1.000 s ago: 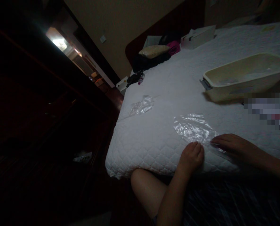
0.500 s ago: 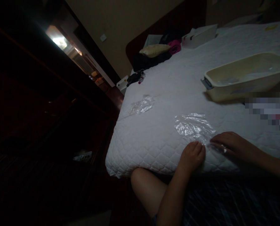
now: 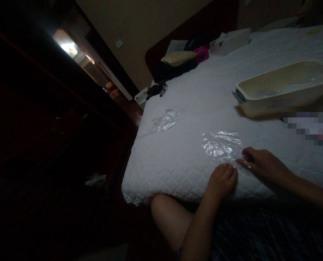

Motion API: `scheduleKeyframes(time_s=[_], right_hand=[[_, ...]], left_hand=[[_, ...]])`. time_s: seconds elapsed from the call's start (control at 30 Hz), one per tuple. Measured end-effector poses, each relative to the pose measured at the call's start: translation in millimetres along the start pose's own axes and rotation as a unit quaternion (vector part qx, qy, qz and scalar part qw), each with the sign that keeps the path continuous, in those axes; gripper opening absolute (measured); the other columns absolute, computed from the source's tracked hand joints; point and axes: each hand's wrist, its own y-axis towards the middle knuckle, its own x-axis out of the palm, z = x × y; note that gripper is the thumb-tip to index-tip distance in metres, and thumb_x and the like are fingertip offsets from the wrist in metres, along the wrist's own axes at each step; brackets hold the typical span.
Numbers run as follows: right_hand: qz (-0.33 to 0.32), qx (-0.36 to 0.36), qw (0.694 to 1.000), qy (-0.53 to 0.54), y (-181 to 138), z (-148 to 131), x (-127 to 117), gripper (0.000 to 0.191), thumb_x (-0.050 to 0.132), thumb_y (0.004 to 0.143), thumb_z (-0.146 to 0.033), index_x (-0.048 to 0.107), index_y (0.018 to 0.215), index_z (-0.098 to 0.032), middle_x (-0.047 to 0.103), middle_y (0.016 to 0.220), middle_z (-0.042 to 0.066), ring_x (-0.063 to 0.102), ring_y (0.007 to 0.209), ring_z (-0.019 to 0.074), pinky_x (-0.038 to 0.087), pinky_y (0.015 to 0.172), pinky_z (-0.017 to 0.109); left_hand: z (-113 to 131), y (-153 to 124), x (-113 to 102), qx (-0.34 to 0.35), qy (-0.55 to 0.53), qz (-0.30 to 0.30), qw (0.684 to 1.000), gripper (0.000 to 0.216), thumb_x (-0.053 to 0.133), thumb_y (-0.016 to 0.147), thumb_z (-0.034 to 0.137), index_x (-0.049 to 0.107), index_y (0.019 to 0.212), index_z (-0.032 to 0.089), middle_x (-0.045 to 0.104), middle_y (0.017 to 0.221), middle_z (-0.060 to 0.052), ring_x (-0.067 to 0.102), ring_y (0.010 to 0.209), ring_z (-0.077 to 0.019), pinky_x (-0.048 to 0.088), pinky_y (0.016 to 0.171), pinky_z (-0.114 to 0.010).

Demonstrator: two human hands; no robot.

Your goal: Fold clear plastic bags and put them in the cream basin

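A crinkled clear plastic bag [image 3: 221, 145] lies spread on the white quilted bed cover [image 3: 166, 166] in front of me. My left hand [image 3: 223, 179] is at the bag's near edge, its fingers close together and curled down onto the plastic; the thumb is hidden. At the bag's right corner is my right hand [image 3: 264, 165], thumb and forefinger apart, with a glint of plastic by the thumb. A second clear plastic bag [image 3: 164, 120] lies flat farther off to the left, touched by neither hand.
A cream plastic bin [image 3: 281, 105] with a grey handle stands on the bed at right, beside a blurred-out item [image 3: 310, 127]. At the far end are a white box [image 3: 230, 41], a rolled magenta cloth [image 3: 202, 54] and a beige cushion-like bundle [image 3: 179, 58]. My bare knee [image 3: 164, 206] touches the bed's edge.
My right hand has shifted slightly up, its thumb and forefinger spreading apart at the bag's corner. The bag's right part has moved a little; my left hand stays in place.
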Motion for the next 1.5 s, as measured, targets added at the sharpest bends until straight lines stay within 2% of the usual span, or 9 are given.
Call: scheduleKeyframes(time_s=[0.17,0.5,0.63,0.8,1.0,1.13,1.23,1.37,1.5], right_hand=[[0.004,0.03,0.999,-0.013,1.3,-10.4,-2.3,0.022,0.048,0.085,-0.044,0.044,0.08,-0.022,0.061,0.066,0.004,0.058,0.058,0.019,0.036,0.055,0.029],[-0.002,0.055,0.998,-0.038,6.1,-13.0,-0.1,0.027,0.049,0.083,-0.048,0.043,0.073,-0.023,0.056,0.057,0.001,0.054,0.052,0.0177,0.03,0.054,0.028],[-0.003,0.055,0.997,-0.059,7.4,-17.9,-2.4,0.028,0.044,0.087,-0.047,0.043,0.073,-0.023,0.057,0.058,0.002,0.054,0.051,0.0179,0.029,0.054,0.029],[-0.001,0.047,0.995,-0.086,8.0,-20.3,-3.7,0.028,0.044,0.087,-0.046,0.047,0.073,-0.023,0.06,0.059,0.004,0.055,0.053,0.0194,0.028,0.054,0.029],[0.0,0.032,0.998,-0.058,8.1,-21.3,-4.5,0.028,0.044,0.088,-0.044,0.057,0.079,-0.02,0.065,0.065,0.005,0.06,0.058,0.0199,0.034,0.058,0.03],[0.05,-0.022,0.997,-0.053,6.3,-17.2,-7.0,0.031,0.041,0.09,-0.036,0.063,0.091,-0.014,0.07,0.086,0.011,0.064,0.077,0.0229,0.042,0.07,0.033],[0.076,-0.078,0.99,-0.084,6.1,-12.8,-8.6,0.031,0.041,0.09,-0.031,0.065,0.095,-0.012,0.068,0.093,0.013,0.062,0.085,0.0259,0.043,0.076,0.038],[0.052,-0.147,0.986,-0.056,10.6,-11.4,-4.4,0.028,0.042,0.089,-0.021,0.066,0.1,-0.013,0.068,0.094,0.013,0.063,0.085,0.0238,0.045,0.076,0.037],[0.023,-0.202,0.975,-0.087,15.7,-13.6,10.8,0.03,0.046,0.08,-0.01,0.066,0.102,-0.014,0.068,0.096,0.012,0.062,0.084,0.0232,0.044,0.074,0.035]], left_hand=[[0.2,0.9,3.1,-0.004,-0.014,0.014,1.0,0.039,0.031,0.095,0.011,0.063,0.118,0.01,0.064,0.12,-0.013,0.06,0.115,-0.0236,0.052,0.099,-0.041],[0.4,-0.3,6.5,-0.007,-0.025,0.026,0.999,0.037,0.034,0.095,0.011,0.062,0.118,0.009,0.064,0.119,-0.014,0.061,0.113,-0.024,0.054,0.096,-0.041],[0.5,-0.8,5.3,-0.006,-0.014,0.015,1.0,0.038,0.032,0.094,0.011,0.062,0.119,0.011,0.064,0.12,-0.013,0.06,0.115,-0.025,0.053,0.097,-0.045],[0.5,1.1,2.8,0.017,0.008,-0.031,0.999,0.038,0.034,0.094,0.011,0.059,0.123,0.006,0.061,0.122,-0.017,0.058,0.117,-0.0257,0.05,0.101,-0.041],[0.5,1.0,3.6,0.006,-0.007,-0.019,1.0,0.038,0.033,0.094,0.012,0.06,0.12,0.008,0.061,0.123,-0.015,0.059,0.117,-0.0239,0.05,0.101,-0.04],[0.7,-0.1,3.5,-0.01,-0.018,0.009,1.0,0.038,0.032,0.095,0.011,0.062,0.118,0.01,0.063,0.12,-0.012,0.06,0.115,-0.0232,0.052,0.099,-0.042],[0.9,0.3,3.3,-0.014,-0.029,0.031,0.999,0.037,0.034,0.094,0.011,0.064,0.115,0.009,0.064,0.117,-0.014,0.061,0.113,-0.0242,0.052,0.098,-0.042],[1.1,0.4,6.4,-0.008,-0.017,0.017,1.0,0.035,0.036,0.093,0.012,0.063,0.116,0.008,0.064,0.117,-0.014,0.06,0.114,-0.0232,0.051,0.101,-0.038],[1.4,-1.3,11.6,0.0,-0.003,0.01,1.0,0.036,0.037,0.093,0.013,0.062,0.118,0.009,0.063,0.119,-0.015,0.059,0.116,-0.0235,0.049,0.102,-0.041]])
